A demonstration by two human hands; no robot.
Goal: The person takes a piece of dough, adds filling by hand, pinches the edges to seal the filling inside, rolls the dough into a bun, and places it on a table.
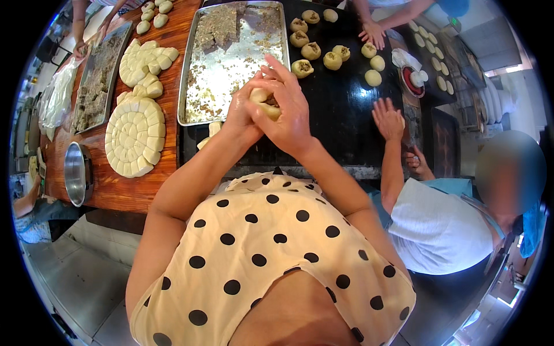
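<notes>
Both of my hands are cupped round a dough bun (261, 97) with brown filling showing in its opening. My left hand (238, 109) wraps it from the left and below. My right hand (287, 104) curves over its right side, thumb along the near edge and fingers pointing up. The hands are above the near right edge of a metal tray (202, 75) with crumbly brown filling (216, 26) in its far part. To the right, filled buns (311, 51) with open tops lie on the black work surface (323, 98). Small dough pieces (213, 128) sit beside my left wrist.
On the wooden table (173, 86) at left lie a round of cut dough (135, 136), more dough pieces (144, 60), a second filling tray (104, 75) and a steel bowl (75, 173). A co-worker (444, 225) stands close at right; another person's hands (372, 32) reach in from the far side.
</notes>
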